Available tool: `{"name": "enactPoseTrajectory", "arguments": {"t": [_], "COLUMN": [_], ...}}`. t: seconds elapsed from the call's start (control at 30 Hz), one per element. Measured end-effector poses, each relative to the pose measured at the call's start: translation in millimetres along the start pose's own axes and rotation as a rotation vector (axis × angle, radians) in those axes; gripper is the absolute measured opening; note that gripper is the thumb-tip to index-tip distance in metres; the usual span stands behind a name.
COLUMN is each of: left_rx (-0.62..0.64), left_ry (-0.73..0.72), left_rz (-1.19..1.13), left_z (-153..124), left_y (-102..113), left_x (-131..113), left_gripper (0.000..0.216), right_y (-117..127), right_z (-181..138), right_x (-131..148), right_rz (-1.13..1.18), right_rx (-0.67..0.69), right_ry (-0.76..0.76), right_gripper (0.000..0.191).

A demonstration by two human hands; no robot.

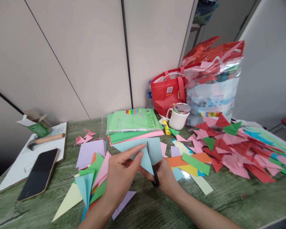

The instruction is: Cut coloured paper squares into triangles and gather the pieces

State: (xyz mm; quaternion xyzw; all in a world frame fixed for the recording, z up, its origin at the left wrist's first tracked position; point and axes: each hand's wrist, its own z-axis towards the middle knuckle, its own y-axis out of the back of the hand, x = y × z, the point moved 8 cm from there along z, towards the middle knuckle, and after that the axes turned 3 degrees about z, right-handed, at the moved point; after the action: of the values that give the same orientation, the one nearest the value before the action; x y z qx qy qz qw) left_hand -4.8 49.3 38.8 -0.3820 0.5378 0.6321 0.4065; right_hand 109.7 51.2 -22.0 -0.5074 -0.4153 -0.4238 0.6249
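Observation:
My left hand [125, 168] pinches a light blue sheet of paper [154, 148] between thumb and fingers, holding it above the table. Black-handled scissors [155, 176] are in my right hand [165, 178], and their blade lies against the sheet, pointing away from me. The fingers inside the handles are mostly hidden. Cut coloured triangles [85, 187] lie in a fanned pile below and left of my left hand. Past my right hand lie paper strips in green [196, 163], orange and yellow.
Stacked green paper packs [134, 122] sit at the back, beside a glue stick [166, 127] and white mug [178, 117]. Folded red and pink pieces [238, 146] heap at right before a red bag [168, 92]. A phone [40, 173] and hammer [46, 140] lie left.

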Motion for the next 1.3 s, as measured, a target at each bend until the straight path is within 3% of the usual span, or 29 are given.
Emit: {"name": "enactPoseTrajectory", "arguments": {"t": [0.5, 0.77, 1.1, 1.2, 1.3], "left_rx": [0.011, 0.059, 0.064, 0.063, 0.108], "left_ry": [-0.014, -0.014, -0.052, -0.037, -0.041], "left_rz": [-0.016, -0.041, -0.013, 0.045, 0.13], "left_z": [0.1, 0.3, 0.6, 4.6, 14.0], "left_y": [-2.2, -6.5, -9.3, -3.8, 12.1], "left_x": [0.4, -2.9, -6.9, -9.2, -10.5], "left_gripper": [0.024, 0.024, 0.021, 0.021, 0.019], "right_y": [1.4, 3.3, 7.9, 14.1, 25.8], "right_z": [-0.1, 0.9, 4.6, 5.2, 5.2], "right_x": [-8.6, -6.4, -10.0, -16.7, -13.1], "right_rz": [0.017, 0.014, -0.003, 0.041, 0.078], "right_rx": [-0.036, -0.039, -0.058, -0.114, -0.238], "right_ry": [-0.073, -0.041, -0.06, -0.08, -0.003], "right_gripper": [0.032, 0.041, 0.028, 0.028, 0.028]}}
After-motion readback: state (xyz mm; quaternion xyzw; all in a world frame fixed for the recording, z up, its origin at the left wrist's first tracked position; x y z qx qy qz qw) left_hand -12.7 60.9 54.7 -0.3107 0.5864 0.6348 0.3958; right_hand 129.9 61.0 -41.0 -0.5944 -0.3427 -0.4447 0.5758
